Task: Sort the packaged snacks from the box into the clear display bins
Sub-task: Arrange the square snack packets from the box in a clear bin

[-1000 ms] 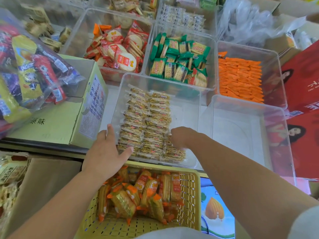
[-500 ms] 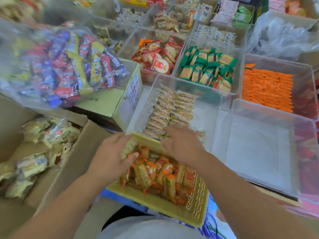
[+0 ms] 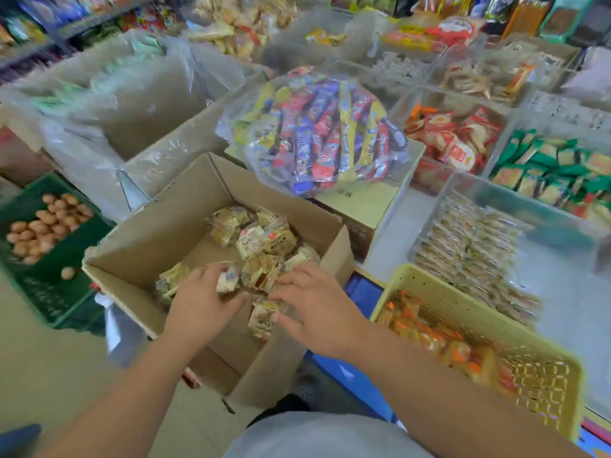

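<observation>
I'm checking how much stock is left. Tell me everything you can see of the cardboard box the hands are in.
The cardboard box is plain brown card, open at the top, seen cornerwise from above. Its walls are mostly bare inside; pale yellow packaged snacks lie loose over the bottom, well under half full. The left hand and right hand reach in among the packs. A yellow basket sits to its right.

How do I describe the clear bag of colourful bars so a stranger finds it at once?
Start at the open cardboard box in the middle. Behind it, on a pale green carton, lies the clear bag. Only it mixes long blue, red and yellow wrappers.
</observation>
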The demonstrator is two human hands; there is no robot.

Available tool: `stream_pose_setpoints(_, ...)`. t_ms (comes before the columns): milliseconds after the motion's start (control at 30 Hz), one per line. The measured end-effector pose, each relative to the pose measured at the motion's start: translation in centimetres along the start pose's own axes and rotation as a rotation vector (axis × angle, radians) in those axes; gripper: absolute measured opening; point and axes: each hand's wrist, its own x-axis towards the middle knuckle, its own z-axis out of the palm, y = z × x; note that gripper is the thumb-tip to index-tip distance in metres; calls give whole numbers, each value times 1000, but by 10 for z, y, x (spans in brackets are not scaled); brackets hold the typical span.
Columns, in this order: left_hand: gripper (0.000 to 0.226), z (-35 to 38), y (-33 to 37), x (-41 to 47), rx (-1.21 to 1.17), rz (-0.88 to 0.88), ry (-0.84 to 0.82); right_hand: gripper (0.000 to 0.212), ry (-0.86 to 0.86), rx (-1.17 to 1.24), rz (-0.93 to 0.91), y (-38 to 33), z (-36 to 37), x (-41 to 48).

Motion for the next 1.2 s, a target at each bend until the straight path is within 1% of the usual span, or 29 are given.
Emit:
stream_pose_setpoints(33,64,-4,-18,15,39,-42,-75,41,-39,-2,12,-8,6,12)
stream_pose_setpoints(100,66,-13,-51,47,89,-88,-194,45,-129,-54,63,-17,19,34)
stream_pose_setpoints(233,60,-26,-96,118,159,-150,-308,55,-239,-317,176,-23,38,53)
stream_pose_setpoints(300,55,-26,-110,145,177,-162,-385,57,-233,-380,201,-22,45,52)
stream_pose_setpoints(400,48,-18,-124,166,182,-197,-500,55,-194,-394,228,-20,52,51)
stream_pose_setpoints(500,44,-12,-135,174,284,-214,-669,56,-189,-407,250,-22,54,54)
stream_pose_setpoints(567,51,-13,-143,180,308,-213,-773,57,-198,-416,261,-23,55,56)
stream_pose_setpoints(667,77,-12,-151,188,252,-210,-896,57,-209,-422,274,-24,56,56)
stream_pose_setpoints(733,94,-7,-151,191,339,-146,-947,58,-218,-428,277,-24,56,56)
stream_pose_setpoints(800,105,0,-149,190,428,-78,-1005,59,-220,-436,285,-25,56,56)
stream_pose_setpoints(833,109,4,-147,189,474,-45,-1013,59,-220,-438,289,-25,56,56)
stream_pose_setpoints(900,116,10,-144,185,558,10,-968,61,-221,-438,294,-26,56,56)
stream_pose_setpoints(967,121,16,-140,181,528,32,-979,63,-228,-437,296,-26,55,56)
stream_pose_setpoints(1033,121,20,-137,176,446,26,-1032,64,-239,-444,296,-26,53,57)
stream_pose_setpoints(1100,113,24,-135,171,386,16,-1059,65,-246,-448,294,-26,53,57)
stream_pose_setpoints(1200,102,29,-137,167,304,-5,-1041,64,-241,-442,295,-27,52,58)
